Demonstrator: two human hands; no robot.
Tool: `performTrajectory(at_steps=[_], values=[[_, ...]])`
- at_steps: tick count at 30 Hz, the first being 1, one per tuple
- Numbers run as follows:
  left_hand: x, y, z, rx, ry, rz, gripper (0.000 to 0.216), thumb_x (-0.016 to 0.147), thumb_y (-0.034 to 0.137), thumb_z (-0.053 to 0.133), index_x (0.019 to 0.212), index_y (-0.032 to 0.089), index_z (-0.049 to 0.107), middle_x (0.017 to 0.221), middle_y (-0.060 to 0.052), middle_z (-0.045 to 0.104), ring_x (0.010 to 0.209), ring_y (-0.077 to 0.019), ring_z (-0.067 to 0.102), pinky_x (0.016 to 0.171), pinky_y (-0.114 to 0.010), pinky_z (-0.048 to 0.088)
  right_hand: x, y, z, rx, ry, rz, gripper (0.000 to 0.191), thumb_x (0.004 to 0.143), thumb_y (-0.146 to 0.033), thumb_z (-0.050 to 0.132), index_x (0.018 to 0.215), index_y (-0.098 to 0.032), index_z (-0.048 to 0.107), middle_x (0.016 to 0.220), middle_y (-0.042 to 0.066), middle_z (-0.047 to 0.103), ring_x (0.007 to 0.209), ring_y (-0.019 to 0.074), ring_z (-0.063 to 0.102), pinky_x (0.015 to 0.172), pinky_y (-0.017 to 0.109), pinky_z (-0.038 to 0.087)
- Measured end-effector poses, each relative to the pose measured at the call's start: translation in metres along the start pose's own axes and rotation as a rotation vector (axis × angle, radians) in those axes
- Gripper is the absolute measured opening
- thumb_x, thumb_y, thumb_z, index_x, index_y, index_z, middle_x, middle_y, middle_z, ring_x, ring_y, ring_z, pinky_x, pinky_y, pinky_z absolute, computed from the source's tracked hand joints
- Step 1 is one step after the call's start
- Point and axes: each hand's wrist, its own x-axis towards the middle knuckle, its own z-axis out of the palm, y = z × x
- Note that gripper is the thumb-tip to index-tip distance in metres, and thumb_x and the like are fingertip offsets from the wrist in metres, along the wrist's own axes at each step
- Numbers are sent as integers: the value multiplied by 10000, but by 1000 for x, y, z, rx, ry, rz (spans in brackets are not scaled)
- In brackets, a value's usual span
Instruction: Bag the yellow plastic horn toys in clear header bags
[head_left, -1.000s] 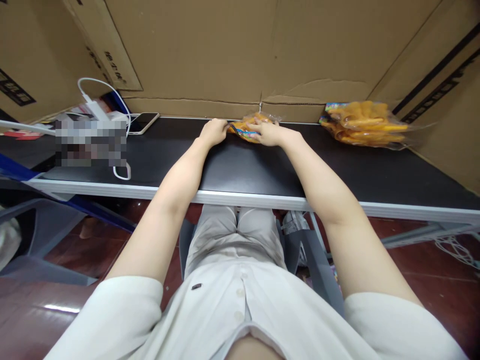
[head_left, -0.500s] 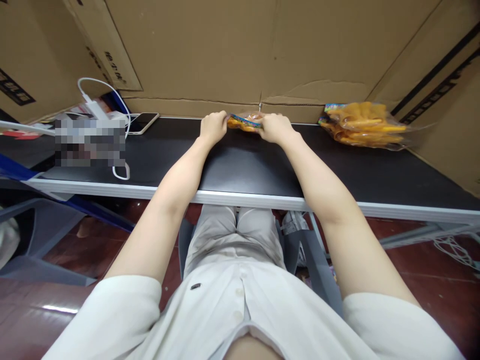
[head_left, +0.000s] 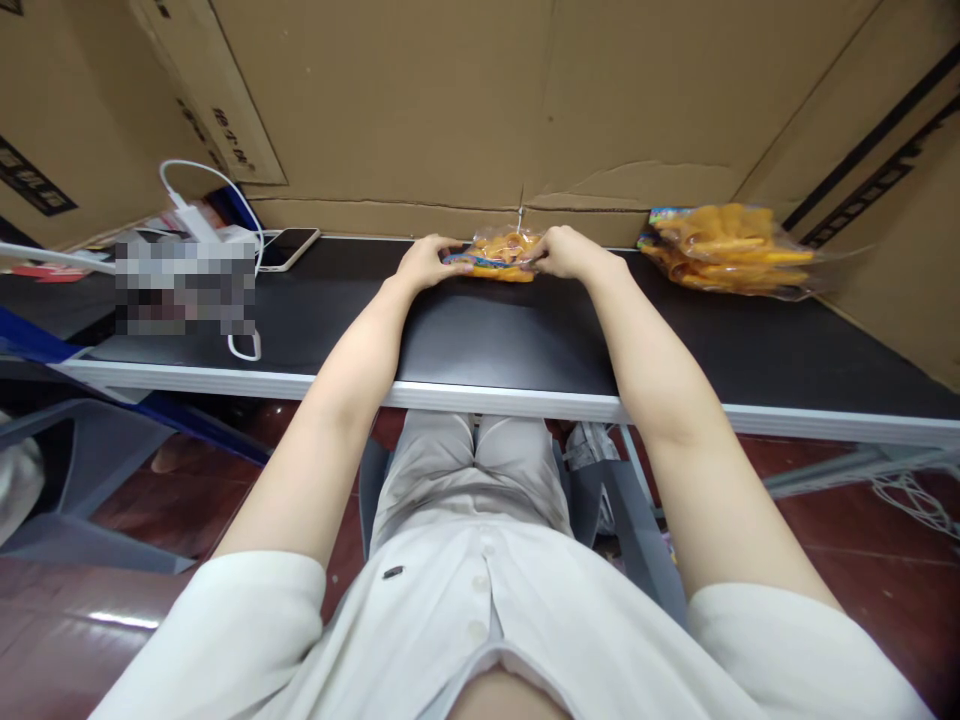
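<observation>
A small clear packet of orange pieces with a coloured header card (head_left: pixel 501 256) lies at the far edge of the black table (head_left: pixel 480 340), against the cardboard wall. My left hand (head_left: pixel 424 262) pinches its left end with fingers closed. My right hand (head_left: pixel 566 252) grips its right end, fingers curled on the packet. Both forearms stretch across the tabletop from my lap.
A pile of similar orange packets (head_left: pixel 726 248) sits at the back right. At the back left lie a phone (head_left: pixel 289 246), a white charger with its cable (head_left: pixel 201 215) and a blurred patch. Cardboard sheets wall in the table. Grey chairs stand on the floor.
The packet, held up on edge between both hands half a second ago, now lies flatter on the table. My hands have spread slightly apart along it.
</observation>
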Motion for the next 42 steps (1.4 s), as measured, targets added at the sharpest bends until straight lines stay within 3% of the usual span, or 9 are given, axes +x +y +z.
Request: performTrajectory(at_steps=[2,5,9,13,22,27,33,37,42], values=[[2,-6,1,28,-56,28,692,836,414,885,1472,200,715,1354,-126,738,1261,-303,703,1128,-348,519,3,2,-2,111,11,51,358,651,163,766,620,-184,686,592,-36,643,984,256,775,1111,440,580],[2,-3,1,41,-67,15,493,930,403,791,1379,200,769,1244,-122,771,1241,-304,715,1114,-364,534,4,1,-7,191,25,159,367,659,177,763,632,-183,694,573,-51,638,824,213,777,965,380,651],[0,13,2,-93,4,-80,346,1083,422,591,1168,167,810,940,-108,818,949,-254,786,943,-350,613,-3,-4,-12,261,22,256,285,735,90,817,710,-181,729,594,-50,654,655,187,748,774,365,690],[7,28,7,-367,128,-129,400,1143,476,513,1199,167,761,991,-121,844,799,-206,808,807,-312,645,-9,-7,-16,399,88,264,210,843,-83,872,750,-164,702,621,-27,667,610,171,732,644,304,652],[5,53,1,-413,222,-37,436,1149,501,501,1389,212,722,1414,-94,768,1387,-289,695,987,-345,643,3,-9,-6,416,244,-6,272,1053,-314,693,803,-222,640,624,-23,605,867,165,747,939,361,605],[19,42,12,-534,235,114,479,1113,418,570,1532,199,640,1590,-109,657,1581,-277,513,1304,-437,422,27,-1,-1,332,340,-177,258,1037,-479,681,954,-239,724,750,15,696,914,202,774,892,335,622],[47,14,32,-884,202,325,681,959,606,741,1547,279,644,1561,-98,684,1634,-306,415,1384,-454,234,31,14,-7,247,239,-215,378,943,-583,815,1038,-225,744,867,32,754,829,220,808,813,346,677],[46,11,32,-881,180,286,652,935,597,774,1493,271,685,1566,-112,677,1641,-335,401,1379,-493,249,23,20,-3,260,119,-159,432,814,-448,962,1104,-201,758,992,47,793,843,245,815,820,410,705],[41,15,29,-882,244,164,596,936,494,819,1463,251,681,1461,-137,746,1569,-321,528,1348,-484,339,29,26,8,316,204,-70,240,964,-370,843,889,-178,720,787,46,734,945,261,830,896,391,701]])
